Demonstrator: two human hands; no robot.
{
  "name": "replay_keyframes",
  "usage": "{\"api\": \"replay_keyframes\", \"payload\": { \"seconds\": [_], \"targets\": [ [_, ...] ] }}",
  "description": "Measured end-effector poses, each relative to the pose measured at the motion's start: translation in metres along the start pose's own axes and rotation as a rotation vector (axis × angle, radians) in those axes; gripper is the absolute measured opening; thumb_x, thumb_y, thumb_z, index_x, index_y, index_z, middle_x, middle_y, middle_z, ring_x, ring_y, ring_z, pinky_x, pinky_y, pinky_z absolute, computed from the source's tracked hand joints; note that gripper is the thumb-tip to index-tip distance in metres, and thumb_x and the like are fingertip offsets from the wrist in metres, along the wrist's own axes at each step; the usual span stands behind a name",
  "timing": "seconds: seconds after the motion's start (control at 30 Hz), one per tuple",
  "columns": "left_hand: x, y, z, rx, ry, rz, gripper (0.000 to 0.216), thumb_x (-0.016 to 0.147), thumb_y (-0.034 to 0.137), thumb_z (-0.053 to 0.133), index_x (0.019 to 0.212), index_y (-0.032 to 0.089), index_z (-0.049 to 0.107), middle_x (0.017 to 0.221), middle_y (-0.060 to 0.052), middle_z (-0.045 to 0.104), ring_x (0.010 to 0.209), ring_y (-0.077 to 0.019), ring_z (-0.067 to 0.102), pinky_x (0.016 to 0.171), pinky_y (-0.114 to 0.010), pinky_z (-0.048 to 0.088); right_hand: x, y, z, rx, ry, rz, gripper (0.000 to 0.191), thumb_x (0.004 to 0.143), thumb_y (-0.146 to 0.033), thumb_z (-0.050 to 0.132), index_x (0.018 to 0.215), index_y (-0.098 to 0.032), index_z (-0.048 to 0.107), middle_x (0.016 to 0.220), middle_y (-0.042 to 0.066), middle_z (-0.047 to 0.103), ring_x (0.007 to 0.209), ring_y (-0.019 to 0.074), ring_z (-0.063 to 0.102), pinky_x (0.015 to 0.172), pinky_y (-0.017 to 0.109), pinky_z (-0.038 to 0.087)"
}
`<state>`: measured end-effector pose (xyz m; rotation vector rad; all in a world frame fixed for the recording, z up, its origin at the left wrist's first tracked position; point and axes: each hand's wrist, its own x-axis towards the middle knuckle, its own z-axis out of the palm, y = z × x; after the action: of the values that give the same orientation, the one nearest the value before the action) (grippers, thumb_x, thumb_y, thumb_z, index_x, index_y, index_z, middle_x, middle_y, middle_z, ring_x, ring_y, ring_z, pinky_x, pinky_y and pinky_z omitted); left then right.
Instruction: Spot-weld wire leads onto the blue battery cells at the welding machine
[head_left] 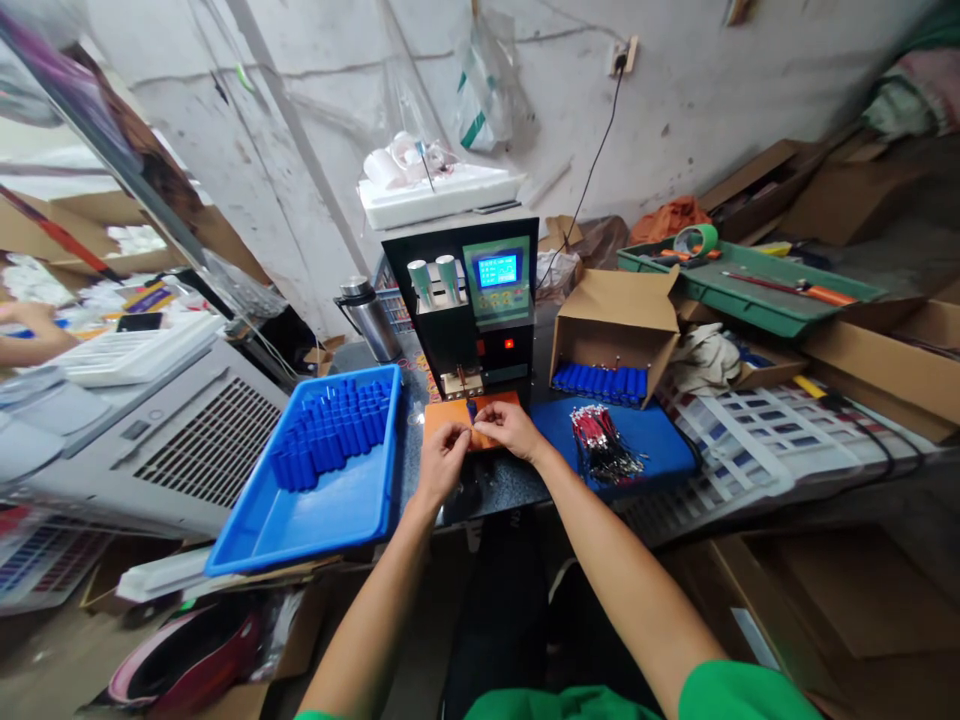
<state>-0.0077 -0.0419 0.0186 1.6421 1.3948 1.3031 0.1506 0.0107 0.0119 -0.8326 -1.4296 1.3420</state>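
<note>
A dark blue cylindrical battery cell (472, 408) is at the front of a black spot welder (499, 350), below its copper electrodes (462, 380). My left hand (445, 456) is closed in a pinch at the near end of the cell. From the other side, the bent fingers of my right hand (511, 428) pinch at the same cell. Fingertips hide most of it, and any thin wire between them is too small to make out. Both hands are over an orange plate (439, 415).
Left of me, a blue tray (322, 525) holds many blue cells (330, 430). To the right, red and black wire leads (604, 445) lie on a blue mat (664, 440), by a cardboard box (622, 320) of cells. A steel flask (371, 320) stands behind the tray. Another person's arm (34, 340) shows far left.
</note>
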Motion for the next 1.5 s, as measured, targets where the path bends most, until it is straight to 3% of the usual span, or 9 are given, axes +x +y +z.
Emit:
{"api": "replay_keyframes", "payload": {
  "seconds": [0.33, 0.43, 0.53, 0.63, 0.83, 0.93, 1.2, 1.37, 1.5],
  "targets": [
    [0.007, -0.002, 0.005, 0.055, -0.068, 0.010, 0.019, 0.081, 0.034, 0.060, 0.075, 0.017, 0.063, 0.067, 0.000, 0.065, 0.061, -0.0131, 0.058, 0.061, -0.025, 0.046, 0.002, 0.004, 0.000, -0.017, -0.004, -0.003, 0.024, 0.065, -0.038, 0.072, 0.071, -0.016, 0.066, 0.066, 0.000, 0.064, 0.060, 0.0113, 0.055, 0.057, 0.023, 0.043],
    [0.009, -0.008, 0.003, 0.080, 0.001, 0.045, 0.018, 0.083, 0.034, 0.060, 0.087, 0.017, 0.066, 0.080, -0.003, 0.069, 0.067, -0.0149, 0.061, 0.063, -0.027, 0.048, 0.001, 0.003, 0.000, 0.013, 0.014, 0.029, 0.024, 0.065, -0.039, 0.072, 0.070, -0.016, 0.065, 0.061, -0.001, 0.062, 0.054, 0.0109, 0.052, 0.051, 0.022, 0.040],
    [0.021, -0.018, 0.001, 0.132, 0.066, 0.107, 0.030, 0.080, 0.032, 0.065, 0.107, 0.018, 0.066, 0.102, -0.008, 0.071, 0.087, -0.0207, 0.066, 0.079, -0.033, 0.052, -0.001, -0.001, -0.002, 0.054, 0.018, 0.066, 0.024, 0.065, -0.039, 0.072, 0.069, -0.017, 0.064, 0.056, -0.002, 0.059, 0.049, 0.0105, 0.049, 0.048, 0.022, 0.038],
    [0.036, -0.027, 0.002, 0.180, -0.046, 0.160, 0.032, 0.080, 0.031, 0.065, 0.110, 0.018, 0.066, 0.102, -0.010, 0.071, 0.096, -0.0244, 0.066, 0.089, -0.039, 0.051, -0.003, -0.005, -0.006, 0.107, 0.012, 0.099, 0.023, 0.063, -0.038, 0.073, 0.066, -0.017, 0.064, 0.050, -0.004, 0.055, 0.045, 0.0098, 0.046, 0.045, 0.022, 0.034],
    [0.040, -0.028, 0.003, 0.217, -0.182, 0.195, 0.025, 0.085, 0.033, 0.062, 0.105, 0.018, 0.065, 0.098, -0.009, 0.070, 0.091, -0.0227, 0.066, 0.086, -0.037, 0.051, -0.006, -0.005, -0.012, 0.254, 0.040, 0.131, 0.022, 0.061, -0.036, 0.073, 0.063, -0.016, 0.064, 0.047, -0.005, 0.051, 0.039, 0.0067, 0.037, 0.040, 0.021, 0.024],
    [0.033, -0.023, -0.001, 0.146, -0.187, 0.152, 0.029, 0.085, 0.038, 0.064, 0.105, 0.018, 0.065, 0.096, -0.009, 0.069, 0.087, -0.0208, 0.065, 0.081, -0.035, 0.052, -0.005, -0.004, -0.013, 0.273, 0.063, 0.144, 0.022, 0.060, -0.036, 0.074, 0.064, -0.017, 0.063, 0.046, -0.005, 0.052, 0.038, 0.0066, 0.036, 0.039, 0.021, 0.023],
    [0.032, -0.013, -0.005, -0.177, -0.023, -0.010, 0.038, 0.072, 0.040, 0.074, 0.100, 0.016, 0.065, 0.082, -0.004, 0.069, 0.076, -0.0197, 0.066, 0.075, -0.034, 0.054, 0.000, -0.006, -0.010, 0.242, 0.054, 0.189, 0.022, 0.060, -0.035, 0.074, 0.066, -0.016, 0.065, 0.047, -0.004, 0.053, 0.039, 0.0063, 0.038, 0.038, 0.019, 0.022],
    [0.035, -0.014, 0.000, -0.064, -0.043, 0.039, 0.026, 0.078, 0.031, 0.066, 0.101, 0.019, 0.064, 0.089, -0.004, 0.068, 0.083, -0.0197, 0.065, 0.079, -0.034, 0.053, 0.004, -0.003, -0.009, 0.237, 0.108, 0.204, 0.027, 0.063, -0.040, 0.075, 0.065, -0.016, 0.062, 0.046, -0.006, 0.050, 0.037, 0.0047, 0.036, 0.036, 0.018, 0.020],
    [0.031, -0.012, 0.001, 0.202, -0.074, 0.176, 0.019, 0.082, 0.021, 0.058, 0.101, 0.019, 0.061, 0.096, -0.007, 0.064, 0.093, -0.0220, 0.061, 0.088, -0.037, 0.049, 0.008, -0.002, -0.007, 0.239, 0.175, 0.223, 0.028, 0.063, -0.040, 0.074, 0.063, -0.017, 0.057, 0.046, -0.007, 0.048, 0.037, 0.0041, 0.035, 0.035, 0.017, 0.020]
  ]
}}
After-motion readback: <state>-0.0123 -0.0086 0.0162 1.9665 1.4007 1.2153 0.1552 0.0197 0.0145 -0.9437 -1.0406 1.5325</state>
